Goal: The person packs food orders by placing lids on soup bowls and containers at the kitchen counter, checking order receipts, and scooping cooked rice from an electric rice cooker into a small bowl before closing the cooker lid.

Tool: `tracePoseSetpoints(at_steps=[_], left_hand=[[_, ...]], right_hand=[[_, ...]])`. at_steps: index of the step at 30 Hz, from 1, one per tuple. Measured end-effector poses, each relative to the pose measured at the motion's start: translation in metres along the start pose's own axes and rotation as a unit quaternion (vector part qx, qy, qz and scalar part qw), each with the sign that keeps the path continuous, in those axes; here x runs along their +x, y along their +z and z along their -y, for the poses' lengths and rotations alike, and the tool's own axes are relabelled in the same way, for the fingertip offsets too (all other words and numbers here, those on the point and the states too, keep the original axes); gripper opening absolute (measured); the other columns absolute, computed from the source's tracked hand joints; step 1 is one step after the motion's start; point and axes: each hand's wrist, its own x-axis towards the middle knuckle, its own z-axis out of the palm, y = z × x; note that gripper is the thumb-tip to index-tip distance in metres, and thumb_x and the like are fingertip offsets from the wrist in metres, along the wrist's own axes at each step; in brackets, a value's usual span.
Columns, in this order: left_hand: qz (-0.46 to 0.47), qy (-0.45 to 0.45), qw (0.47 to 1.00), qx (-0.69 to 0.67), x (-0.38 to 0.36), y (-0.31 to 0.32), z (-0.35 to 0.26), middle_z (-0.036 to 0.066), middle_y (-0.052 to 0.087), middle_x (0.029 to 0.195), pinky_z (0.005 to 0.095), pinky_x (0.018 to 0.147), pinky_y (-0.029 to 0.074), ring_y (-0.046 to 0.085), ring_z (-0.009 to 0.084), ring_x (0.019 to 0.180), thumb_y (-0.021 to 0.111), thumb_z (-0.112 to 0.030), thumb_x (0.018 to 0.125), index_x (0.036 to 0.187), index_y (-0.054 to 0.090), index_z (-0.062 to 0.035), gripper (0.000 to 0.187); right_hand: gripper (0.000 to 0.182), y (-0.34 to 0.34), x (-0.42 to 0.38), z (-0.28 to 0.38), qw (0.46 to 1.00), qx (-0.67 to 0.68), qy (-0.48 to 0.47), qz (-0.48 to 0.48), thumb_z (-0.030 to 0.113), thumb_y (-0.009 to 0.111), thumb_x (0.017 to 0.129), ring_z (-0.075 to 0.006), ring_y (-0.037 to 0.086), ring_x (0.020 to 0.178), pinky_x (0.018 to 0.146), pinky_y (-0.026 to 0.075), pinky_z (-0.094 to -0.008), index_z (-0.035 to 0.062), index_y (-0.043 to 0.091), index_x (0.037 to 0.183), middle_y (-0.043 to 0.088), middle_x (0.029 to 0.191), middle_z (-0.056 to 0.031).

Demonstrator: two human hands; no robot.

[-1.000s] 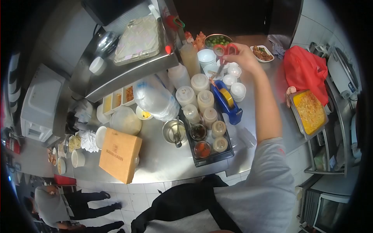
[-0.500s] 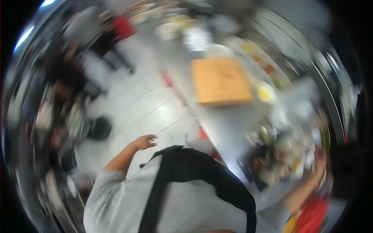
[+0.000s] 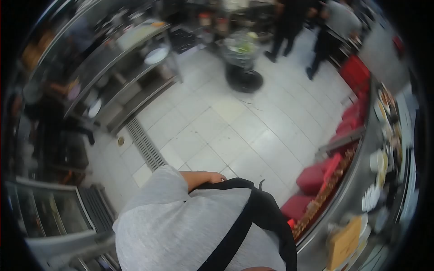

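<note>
My left hand (image 3: 217,177) is at the front of my body, beside the black apron (image 3: 235,183). Its fingers are small and partly hidden, so their pose and anything in them cannot be made out. Bare forearm shows below a grey sleeve. My right hand is out of view. A tan box (image 3: 344,243) sits on the metal counter (image 3: 312,235) at the lower right, away from the visible hand. Beside my body on that side is a long narrow tray (image 3: 323,198) with brown contents, next to red containers (image 3: 312,179).
A black tub (image 3: 244,80) stands on the tiled floor (image 3: 217,135) ahead. Two people (image 3: 289,27) (image 3: 337,27) are at the upper right, another person (image 3: 49,113) at left. Metal shelving (image 3: 131,77), a floor drain (image 3: 145,143) and a glass-fronted unit (image 3: 49,210) lie leftward.
The view has swung left: the tan box and counter now lie at the lower right. My left hand is closer to the apron, and the right arm has left view.
</note>
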Motion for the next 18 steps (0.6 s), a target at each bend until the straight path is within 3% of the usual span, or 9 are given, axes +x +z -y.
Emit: tracePoseSetpoints(at_steps=[3, 6, 7, 8, 9, 10, 14, 16, 18], left_hand=[[-0.072, -0.055, 0.995, -0.036, -0.045, -0.028, 0.081, 0.017, 0.056, 0.118, 0.0386, 0.094, 0.04, 0.051, 0.0319, 0.111, 0.059, -0.042, 0.078, 0.121, 0.054, -0.0093, 0.054], [-0.181, -0.11, 0.977, 0.027, -0.099, -0.069, 0.143, 0.014, 0.063, 0.105, 0.0369, 0.086, 0.045, 0.058, 0.0286, 0.099, 0.06, -0.043, 0.079, 0.119, 0.054, -0.0102, 0.053], [-0.222, -0.117, 0.968, 0.007, -0.116, -0.086, 0.162, 0.014, 0.063, 0.102, 0.0372, 0.085, 0.045, 0.059, 0.029, 0.098, 0.06, -0.043, 0.078, 0.119, 0.054, -0.0102, 0.053], [-0.262, -0.124, 0.957, -0.012, -0.132, -0.104, 0.18, 0.014, 0.063, 0.1, 0.0374, 0.084, 0.046, 0.059, 0.0295, 0.096, 0.06, -0.044, 0.078, 0.118, 0.054, -0.0103, 0.053], [-0.307, -0.145, 0.939, -0.052, -0.148, -0.125, 0.194, 0.015, 0.061, 0.106, 0.0375, 0.087, 0.045, 0.057, 0.0301, 0.101, 0.062, -0.045, 0.076, 0.116, 0.056, -0.0104, 0.053], [-0.35, -0.165, 0.917, -0.092, -0.164, -0.145, 0.205, 0.017, 0.059, 0.112, 0.0376, 0.09, 0.043, 0.055, 0.0307, 0.106, 0.063, -0.045, 0.075, 0.114, 0.058, -0.0105, 0.053], [-0.594, -0.178, 0.748, -0.237, -0.239, -0.213, 0.251, 0.013, 0.066, 0.088, 0.0352, 0.076, 0.049, 0.062, 0.0268, 0.085, 0.067, -0.031, 0.074, 0.097, 0.064, -0.0118, 0.03], [-0.655, -0.253, 0.66, -0.267, -0.286, -0.232, 0.289, 0.012, 0.066, 0.083, 0.0353, 0.074, 0.049, 0.062, 0.0259, 0.081, 0.066, -0.029, 0.075, 0.089, 0.066, -0.0101, 0.023], [-0.686, -0.312, 0.59, -0.288, -0.321, -0.228, 0.354, 0.012, 0.066, 0.089, 0.0375, 0.075, 0.049, 0.062, 0.0286, 0.085, 0.063, -0.028, 0.077, 0.093, 0.066, -0.0105, 0.024]], right_hand=[[0.04, 0.089, 0.018, 0.076, 0.982, 0.116, -0.028, 0.149, 0.012, 0.055, 0.087, -0.0213, 0.054, 0.096, 0.086, 0.043, -0.0308, 0.0004, 0.046, 0.124, 0.057, 0.107, -0.0106], [0.041, 0.224, -0.024, 0.133, 0.876, 0.314, -0.043, 0.364, 0.013, 0.056, 0.086, -0.0199, 0.052, 0.097, 0.086, 0.042, -0.0317, 0.0009, 0.046, 0.124, 0.055, 0.107, -0.0119], [0.041, 0.274, -0.042, 0.13, 0.823, 0.291, -0.232, 0.429, 0.011, 0.06, 0.082, -0.0197, 0.054, 0.09, 0.082, 0.044, -0.0328, 0.001, 0.049, 0.12, 0.057, 0.099, -0.0115], [0.036, 0.302, -0.071, 0.143, 0.761, 0.215, -0.073, 0.607, 0.012, 0.06, 0.08, -0.0212, 0.057, 0.083, 0.076, 0.046, -0.0351, 0.0002, 0.052, 0.113, 0.06, 0.089, -0.011], [0.039, 0.305, -0.097, 0.186, 0.705, 0.168, 0.09, 0.684, 0.007, 0.062, 0.078, -0.0187, 0.053, 0.088, 0.078, 0.044, -0.0289, 0.0009, 0.051, 0.115, 0.055, 0.097, -0.0071], [0.038, 0.321, -0.114, 0.212, 0.672, 0.166, 0.098, 0.715, 0.008, 0.062, 0.078, -0.0185, 0.053, 0.086, 0.077, 0.044, -0.029, 0.0016, 0.051, 0.114, 0.055, 0.096, -0.0069], [0.031, 0.397, -0.152, 0.277, 0.598, 0.158, 0.066, 0.783, 0.012, 0.059, 0.08, -0.0177, 0.054, 0.081, 0.07, 0.044, -0.0294, 0.0042, 0.052, 0.109, 0.056, 0.092, -0.006], [0.027, 0.442, -0.158, 0.31, 0.583, 0.138, 0.064, 0.798, 0.015, 0.058, 0.082, -0.0173, 0.054, 0.078, 0.067, 0.044, -0.0296, 0.0055, 0.053, 0.107, 0.056, 0.09, -0.0056], [0.024, 0.494, -0.158, 0.342, 0.574, 0.116, 0.065, 0.808, 0.017, 0.057, 0.083, -0.0169, 0.054, 0.075, 0.063, 0.044, -0.0298, 0.0068, 0.054, 0.104, 0.056, 0.088, -0.0052]])
